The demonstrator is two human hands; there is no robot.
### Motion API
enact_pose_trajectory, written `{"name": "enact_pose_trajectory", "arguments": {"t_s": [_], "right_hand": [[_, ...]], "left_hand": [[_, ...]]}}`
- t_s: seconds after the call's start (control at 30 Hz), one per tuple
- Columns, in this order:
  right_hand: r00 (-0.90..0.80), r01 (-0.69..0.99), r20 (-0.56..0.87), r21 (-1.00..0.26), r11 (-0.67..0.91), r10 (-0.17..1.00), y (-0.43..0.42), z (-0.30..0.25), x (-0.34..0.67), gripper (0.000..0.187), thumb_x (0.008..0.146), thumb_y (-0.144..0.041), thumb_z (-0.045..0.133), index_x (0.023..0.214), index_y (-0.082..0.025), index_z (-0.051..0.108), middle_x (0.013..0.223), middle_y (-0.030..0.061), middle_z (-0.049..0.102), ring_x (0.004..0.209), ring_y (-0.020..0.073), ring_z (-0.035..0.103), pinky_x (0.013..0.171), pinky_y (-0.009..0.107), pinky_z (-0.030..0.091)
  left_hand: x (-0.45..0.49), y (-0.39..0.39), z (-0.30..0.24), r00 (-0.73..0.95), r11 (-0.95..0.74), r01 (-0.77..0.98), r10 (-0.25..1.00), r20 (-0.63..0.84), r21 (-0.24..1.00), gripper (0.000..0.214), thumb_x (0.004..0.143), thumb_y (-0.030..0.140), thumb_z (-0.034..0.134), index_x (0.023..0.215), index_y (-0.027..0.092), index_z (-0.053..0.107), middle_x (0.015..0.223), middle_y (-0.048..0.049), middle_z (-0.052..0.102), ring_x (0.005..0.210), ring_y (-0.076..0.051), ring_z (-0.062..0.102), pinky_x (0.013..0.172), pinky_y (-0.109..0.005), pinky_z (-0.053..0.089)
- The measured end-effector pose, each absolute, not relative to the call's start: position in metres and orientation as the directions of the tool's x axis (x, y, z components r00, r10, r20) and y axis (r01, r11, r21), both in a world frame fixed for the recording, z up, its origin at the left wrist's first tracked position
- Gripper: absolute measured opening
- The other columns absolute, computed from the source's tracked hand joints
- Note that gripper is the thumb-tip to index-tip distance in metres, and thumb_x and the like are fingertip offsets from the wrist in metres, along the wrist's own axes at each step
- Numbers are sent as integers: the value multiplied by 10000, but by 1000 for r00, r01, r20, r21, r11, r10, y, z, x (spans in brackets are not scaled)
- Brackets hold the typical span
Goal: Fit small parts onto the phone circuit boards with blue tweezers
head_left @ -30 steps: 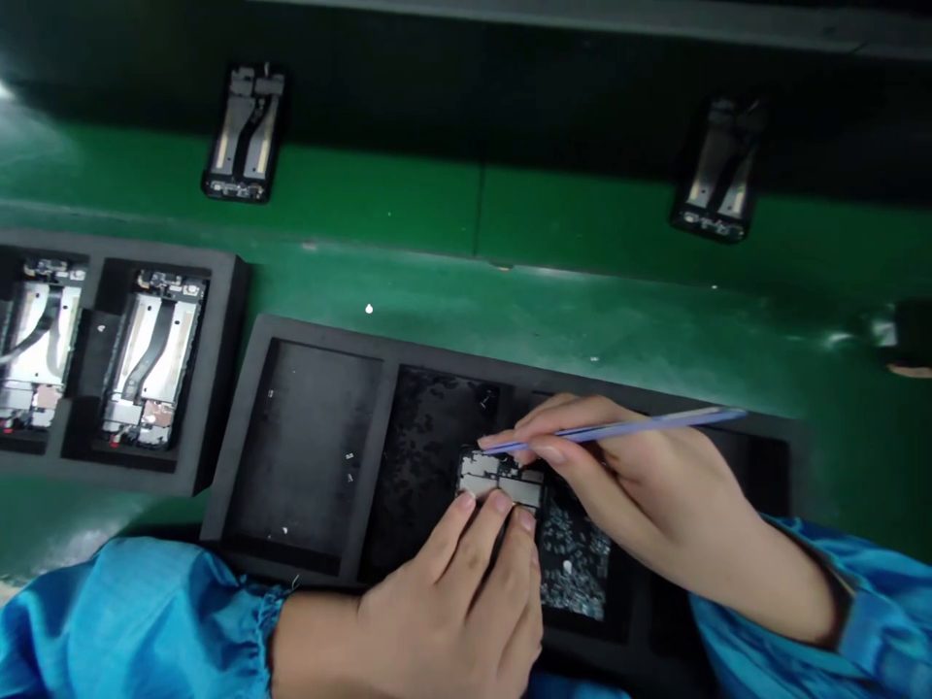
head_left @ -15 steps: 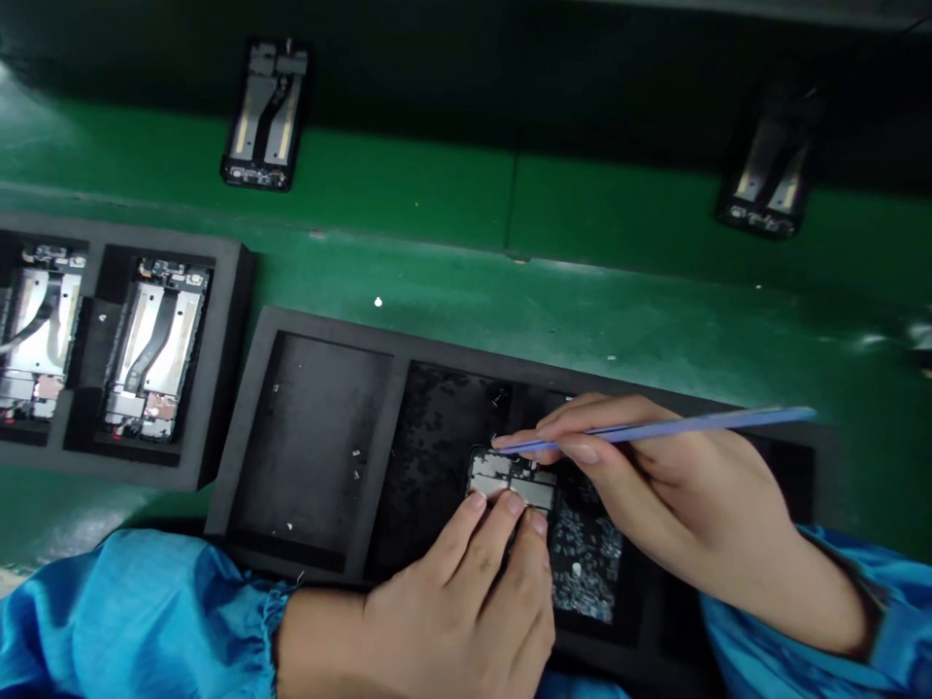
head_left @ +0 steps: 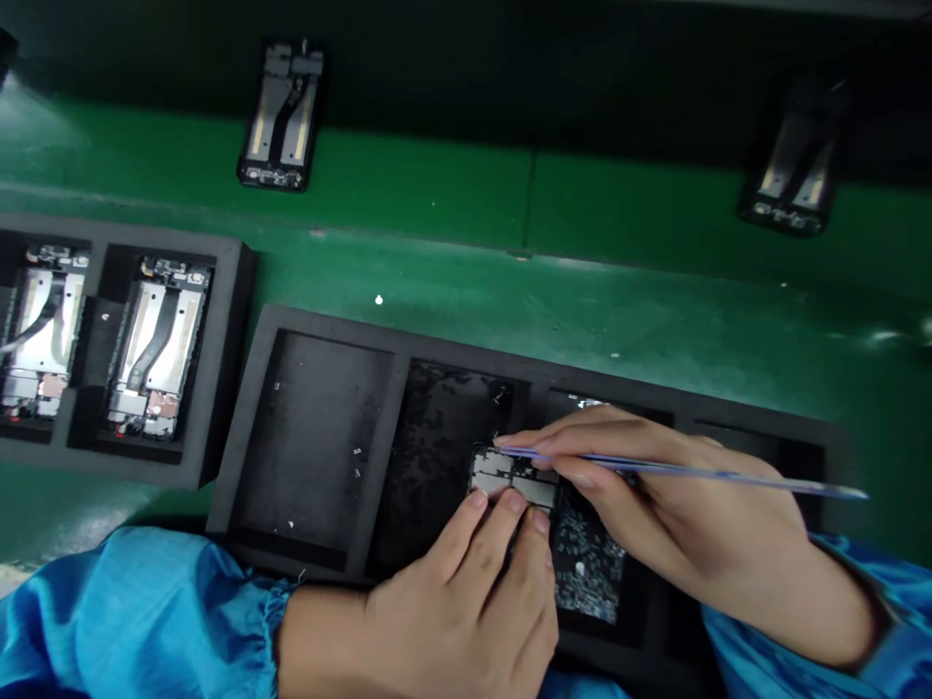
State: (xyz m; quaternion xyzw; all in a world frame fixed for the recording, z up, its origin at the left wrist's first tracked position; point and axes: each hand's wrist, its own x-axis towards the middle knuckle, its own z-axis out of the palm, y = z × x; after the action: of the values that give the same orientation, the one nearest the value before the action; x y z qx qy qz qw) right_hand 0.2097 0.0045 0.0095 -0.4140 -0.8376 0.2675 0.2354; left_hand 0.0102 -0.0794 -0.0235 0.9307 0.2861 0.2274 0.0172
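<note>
A small circuit board with grey metal shields (head_left: 510, 478) lies in the black foam tray (head_left: 327, 335) in front of me. My left hand (head_left: 466, 607) presses its closed fingertips on the board's near edge and holds it down. My right hand (head_left: 677, 515) pinches a thin blue tool (head_left: 691, 472) like a pen. The tool's tip touches the board's far edge. A compartment of small loose parts (head_left: 586, 568) shows between my two hands.
A second foam tray (head_left: 229, 291) at the left holds two opened phone frames (head_left: 156, 345). Two more phone frames (head_left: 282, 112) (head_left: 797, 180) lie on the green bench (head_left: 618, 320) at the back. Blue sleeves cover both my forearms.
The far end of the blue tool has dropped lower, so the tool lies flatter. The view has shifted a little. Both hands stay at the board.
</note>
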Motion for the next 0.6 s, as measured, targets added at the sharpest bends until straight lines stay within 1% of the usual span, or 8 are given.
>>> {"name": "enact_pose_trajectory", "arguments": {"t_s": [0.1, 0.23, 0.3, 0.37, 0.43, 0.5, 0.53, 0.6], "right_hand": [[-565, 564, 153, -646, 514, 811, 4, 11, 210, 149, 1025, -152, 526, 1119, -212, 625, 1019, 38, 783, 925, 176, 762, 682, 217, 626], [-622, 528, 146, -649, 549, 770, 4, 13, 211, 153, 1031, -193, 535, 1144, -215, 636, 1066, 46, 776, 944, 193, 763, 667, 241, 634], [-603, 524, 157, -661, 537, 782, 3, 13, 213, 169, 1007, -200, 584, 1158, -215, 659, 1060, 51, 781, 936, 210, 769, 673, 257, 641], [-501, 518, 185, -719, 464, 845, 2, 14, 214, 175, 996, -203, 596, 1143, -223, 689, 1040, 59, 786, 922, 231, 772, 687, 293, 647], [-295, 471, 268, -794, 384, 917, 1, 13, 212, 160, 1004, -223, 579, 1091, -231, 713, 976, 74, 779, 868, 247, 766, 668, 345, 641], [-127, 413, 318, -844, 341, 940, 4, 10, 208, 149, 1000, -225, 585, 1073, -229, 716, 880, 74, 742, 772, 235, 736, 610, 360, 609], [-106, 403, 318, -852, 334, 942, 6, 7, 205, 145, 988, -211, 605, 1086, -231, 711, 846, 63, 717, 737, 219, 713, 586, 349, 589], [-190, 419, 265, -849, 322, 945, 11, -1, 199, 173, 964, -171, 636, 1109, -236, 703, 850, 40, 694, 716, 185, 682, 573, 313, 562]], "left_hand": [[9, -80, -24, 746, -843, 513, 531, 402, 161, 403, 928, 287, 545, 1184, 23, 711, 1258, -203, 706, 1200, -385, 671, 1095, -529, 503], [9, -82, -26, 736, -843, 510, 531, 421, 171, 393, 920, 275, 547, 1166, 18, 713, 1249, -215, 706, 1182, -393, 679, 1112, -558, 475], [9, -83, -27, 740, -847, 502, 525, 420, 176, 403, 915, 277, 547, 1173, 14, 712, 1257, -221, 701, 1184, -400, 676, 1110, -561, 474], [9, -83, -26, 749, -849, 499, 524, 407, 175, 420, 913, 286, 554, 1191, 12, 708, 1273, -223, 693, 1200, -404, 666, 1107, -552, 479], [10, -82, -25, 746, -843, 507, 533, 399, 178, 420, 913, 296, 566, 1191, 17, 711, 1284, -219, 690, 1211, -401, 659, 1108, -540, 481], [10, -81, -24, 745, -842, 510, 534, 398, 175, 407, 918, 309, 574, 1175, 29, 718, 1281, -212, 693, 1209, -396, 661, 1105, -533, 482], [10, -80, -24, 745, -842, 512, 534, 400, 170, 401, 924, 318, 571, 1169, 37, 721, 1278, -207, 696, 1206, -393, 663, 1104, -535, 481], [9, -79, -23, 751, -846, 512, 525, 401, 150, 399, 947, 336, 550, 1167, 51, 720, 1279, -200, 697, 1200, -382, 668, 1108, -542, 471]]}}
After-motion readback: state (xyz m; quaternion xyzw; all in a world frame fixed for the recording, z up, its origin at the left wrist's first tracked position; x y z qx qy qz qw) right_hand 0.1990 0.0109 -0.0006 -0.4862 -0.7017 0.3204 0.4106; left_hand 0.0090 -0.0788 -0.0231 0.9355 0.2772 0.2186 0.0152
